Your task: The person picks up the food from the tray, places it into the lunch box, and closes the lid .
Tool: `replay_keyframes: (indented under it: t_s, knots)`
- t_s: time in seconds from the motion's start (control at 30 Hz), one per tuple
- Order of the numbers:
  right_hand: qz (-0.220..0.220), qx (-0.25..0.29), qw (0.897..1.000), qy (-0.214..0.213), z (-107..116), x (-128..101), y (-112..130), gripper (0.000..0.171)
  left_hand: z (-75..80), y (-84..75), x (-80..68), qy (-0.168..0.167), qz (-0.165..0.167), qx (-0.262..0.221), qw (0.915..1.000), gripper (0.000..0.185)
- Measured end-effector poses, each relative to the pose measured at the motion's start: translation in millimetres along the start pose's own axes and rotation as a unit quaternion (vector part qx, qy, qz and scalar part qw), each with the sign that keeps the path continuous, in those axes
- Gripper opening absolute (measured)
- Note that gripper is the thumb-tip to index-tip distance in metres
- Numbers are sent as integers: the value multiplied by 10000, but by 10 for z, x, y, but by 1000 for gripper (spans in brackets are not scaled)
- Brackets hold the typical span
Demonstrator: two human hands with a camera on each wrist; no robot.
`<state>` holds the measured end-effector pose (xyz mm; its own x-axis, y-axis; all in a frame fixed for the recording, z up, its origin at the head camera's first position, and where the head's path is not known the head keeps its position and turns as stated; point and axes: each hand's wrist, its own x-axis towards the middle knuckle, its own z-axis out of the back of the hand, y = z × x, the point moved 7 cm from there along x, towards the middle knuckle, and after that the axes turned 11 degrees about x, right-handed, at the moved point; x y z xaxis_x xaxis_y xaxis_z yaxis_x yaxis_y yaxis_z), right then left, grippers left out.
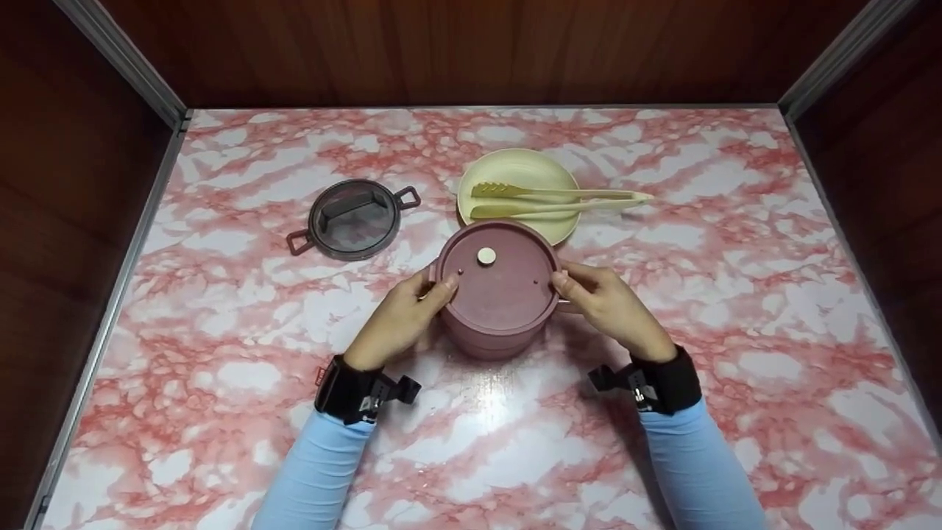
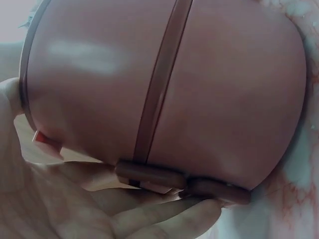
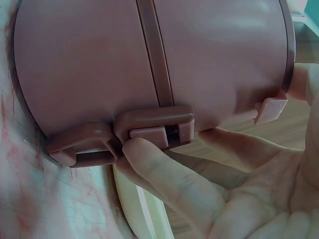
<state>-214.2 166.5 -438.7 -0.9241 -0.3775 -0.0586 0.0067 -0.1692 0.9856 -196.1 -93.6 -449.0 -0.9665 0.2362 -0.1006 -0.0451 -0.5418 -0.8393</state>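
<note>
A round mauve stacked container (image 1: 497, 294) with a flat lid and a small cream knob (image 1: 486, 255) stands at the middle of the marble table (image 1: 736, 309). My left hand (image 1: 401, 316) grips its left side, thumb on the lid's rim and fingers under the side clasp (image 2: 149, 174). My right hand (image 1: 607, 302) grips the right side, thumb on the rim, fingers (image 3: 159, 169) curled under the side clasp (image 3: 154, 127). The wrist views show the container's wall (image 2: 174, 84) close up with its vertical strap (image 3: 152, 55).
Behind the container a cream plate (image 1: 522, 173) carries cream tongs (image 1: 552, 200) that stick out to the right. A dark translucent lid with two handles (image 1: 355, 218) lies at the back left. Wooden walls close the table's back and sides.
</note>
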Motion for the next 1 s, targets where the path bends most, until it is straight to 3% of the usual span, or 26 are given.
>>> replay_keyframes:
  t_s: [0.17,0.23,0.3,0.4,0.47,0.53,0.63,0.83,1.0]
  knots:
    - [-47,280,9996,64,-16,-11,-5,47,99,6,43,410,-17,434,9982,69]
    - [-10,66,10000,22,-6,-15,8,46,208,36,97,453,119,367,9982,70]
    - [13,-143,9999,15,1,-16,18,46,373,78,179,276,242,303,9989,67]
    - [96,-614,9981,1,15,-13,39,45,700,170,350,-302,343,427,9980,59]
    - [125,-774,9969,15,24,-9,41,44,942,250,476,-783,332,1077,9905,55]
    - [137,-772,9969,54,27,-8,39,44,1157,349,599,-1159,356,1762,9769,54]
    - [203,-727,9971,132,32,-7,29,42,1375,535,746,-1315,487,2547,9568,55]
    - [325,-163,9982,486,4,1,-12,40,1441,806,873,-830,578,2957,9499,53]
    - [295,241,9974,605,-9,-1,-21,43,1399,889,923,-820,444,3120,9455,44]
